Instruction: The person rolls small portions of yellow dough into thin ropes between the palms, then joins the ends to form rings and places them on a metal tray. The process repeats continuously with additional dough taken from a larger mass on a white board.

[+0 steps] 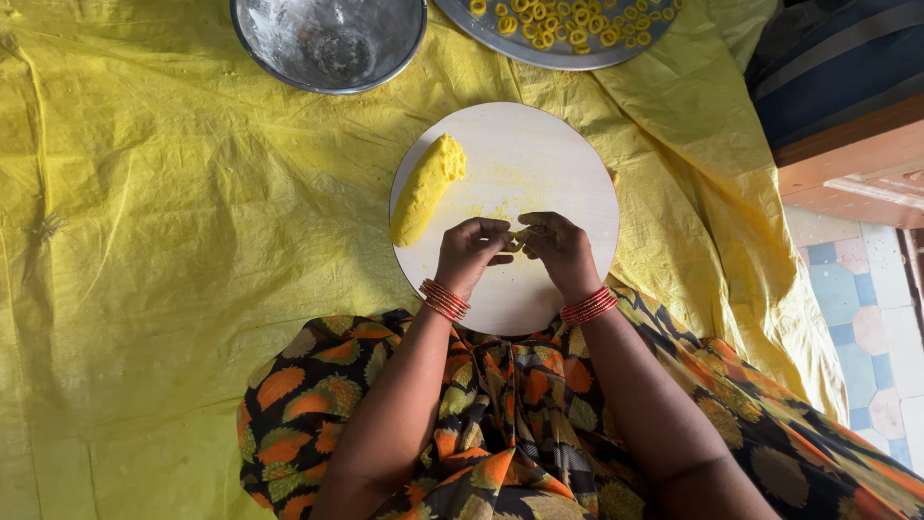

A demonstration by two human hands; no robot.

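Our left hand [472,252] and right hand [560,250] pinch a small dough piece [521,236], mostly hidden by fingers, perhaps a ring, over the round board [539,159]. The tray [553,55], cut off, holds yellow rings [563,21].

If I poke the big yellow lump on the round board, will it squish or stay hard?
The yellow dough lump probably squishes: its torn end looks soft and crumbly. It may break if lifted by one end. It likely won't roll, since it lies flat on the round board.
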